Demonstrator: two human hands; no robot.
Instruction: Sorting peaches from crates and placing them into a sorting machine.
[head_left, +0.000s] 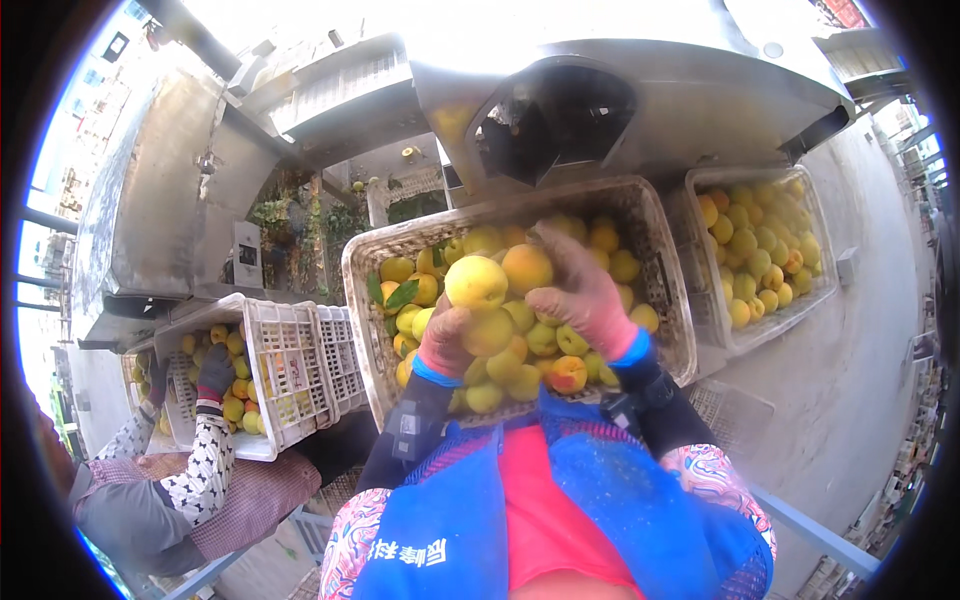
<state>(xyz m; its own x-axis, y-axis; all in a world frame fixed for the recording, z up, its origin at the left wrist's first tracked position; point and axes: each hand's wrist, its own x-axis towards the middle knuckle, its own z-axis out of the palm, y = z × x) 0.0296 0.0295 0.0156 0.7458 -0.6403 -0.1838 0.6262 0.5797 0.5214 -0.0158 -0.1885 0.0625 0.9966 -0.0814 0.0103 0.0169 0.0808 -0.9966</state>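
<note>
My left hand (445, 339), in a soiled pink glove with a blue cuff, is under and beside a large yellow peach (476, 283). A second, blurred peach (487, 331) is by its fingers; whether the hand touches it I cannot tell. Gloved alike, my right hand (589, 296) curls its fingers and thumb around an orange-blushed peach (527, 268). Both hands are above a dirty white plastic crate (670, 277) holding many yellow and greenish peaches, with a few green leaves (403, 294) among them at the left.
Behind the crate stands a metal machine (690, 97) with a dark opening (555, 120). Another crate of peaches (821, 240) is at right. On the left, a co-worker's gloved hand (217, 370) reaches into a tilted white crate (259, 375) of peaches. A blue rail (814, 531) runs lower right.
</note>
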